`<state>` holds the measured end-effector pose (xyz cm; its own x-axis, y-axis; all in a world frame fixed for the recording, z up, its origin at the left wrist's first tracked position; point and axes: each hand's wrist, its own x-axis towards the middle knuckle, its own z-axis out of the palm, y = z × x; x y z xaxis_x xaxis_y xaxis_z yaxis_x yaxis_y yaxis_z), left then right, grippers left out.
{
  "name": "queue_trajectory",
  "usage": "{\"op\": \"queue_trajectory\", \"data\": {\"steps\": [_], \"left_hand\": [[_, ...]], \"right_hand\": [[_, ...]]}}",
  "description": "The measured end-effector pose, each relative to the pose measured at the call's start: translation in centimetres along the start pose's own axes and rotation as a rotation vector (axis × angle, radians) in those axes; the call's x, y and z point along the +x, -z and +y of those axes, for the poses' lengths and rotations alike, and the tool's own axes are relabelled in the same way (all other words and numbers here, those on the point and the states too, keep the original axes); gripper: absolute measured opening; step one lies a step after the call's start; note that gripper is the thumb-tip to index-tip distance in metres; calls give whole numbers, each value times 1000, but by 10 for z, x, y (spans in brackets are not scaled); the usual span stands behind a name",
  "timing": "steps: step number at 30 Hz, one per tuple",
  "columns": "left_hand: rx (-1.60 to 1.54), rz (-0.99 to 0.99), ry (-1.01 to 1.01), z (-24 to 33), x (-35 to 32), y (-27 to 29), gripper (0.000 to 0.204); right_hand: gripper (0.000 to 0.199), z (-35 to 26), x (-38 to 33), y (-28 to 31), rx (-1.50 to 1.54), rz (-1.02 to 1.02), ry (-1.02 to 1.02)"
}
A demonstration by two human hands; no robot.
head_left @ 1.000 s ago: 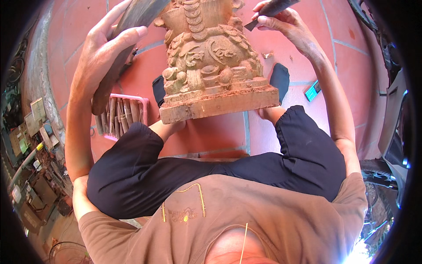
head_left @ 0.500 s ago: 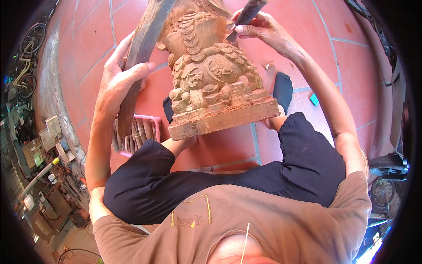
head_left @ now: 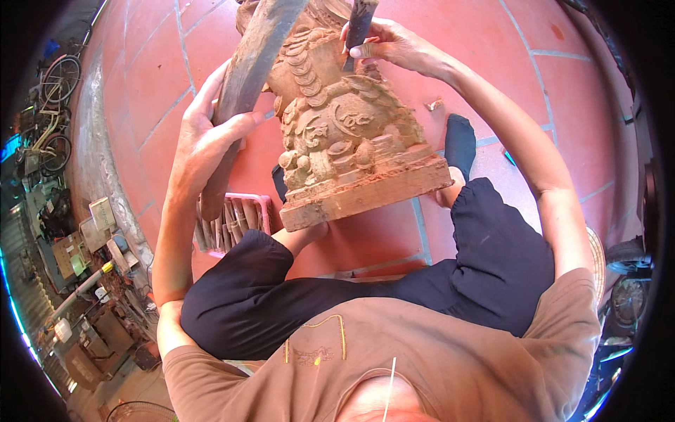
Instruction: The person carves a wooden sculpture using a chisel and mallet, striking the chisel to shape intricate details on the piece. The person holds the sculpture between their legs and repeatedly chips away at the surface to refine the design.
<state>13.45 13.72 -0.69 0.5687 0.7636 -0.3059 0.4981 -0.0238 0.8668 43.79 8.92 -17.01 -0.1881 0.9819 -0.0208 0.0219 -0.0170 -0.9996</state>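
A carved reddish-brown wooden statue (head_left: 334,130) stands between my feet, with a square base, round coin shapes and a rounded belly in relief. My left hand (head_left: 207,141) is closed round a long wooden mallet (head_left: 259,53), which slants across the statue's left side and hides part of it. On the other side, my right hand (head_left: 397,49) grips a chisel (head_left: 360,27) by its dark handle. The chisel stands nearly upright, its lower end at the statue's upper right side. Whether the edge touches the wood, I cannot tell.
Left of the statue lies a pink basket (head_left: 266,211) full of carving chisels (head_left: 234,221). Wood chips (head_left: 434,105) lie on the red tiled floor (head_left: 485,49). Bicycles (head_left: 60,81) and piled clutter (head_left: 91,281) line the far left; wheels (head_left: 628,302) show at the right rim.
The chisel and my right hand have shifted left along the statue, and the chisel stands more upright. The mallet's upper part has come closer to the chisel's handle. The view has shifted slightly.
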Motion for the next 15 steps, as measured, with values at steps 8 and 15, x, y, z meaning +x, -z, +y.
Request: {"op": "queue_trajectory", "data": {"steps": [8, 15], "left_hand": [[115, -20, -120, 19, 5, -6, 74], [103, -14, -120, 33, 5, -14, 70]], "right_hand": [[33, -2, 13, 5, -29, -109, 32], [36, 2, 14, 8, 27, -168, -30]]}}
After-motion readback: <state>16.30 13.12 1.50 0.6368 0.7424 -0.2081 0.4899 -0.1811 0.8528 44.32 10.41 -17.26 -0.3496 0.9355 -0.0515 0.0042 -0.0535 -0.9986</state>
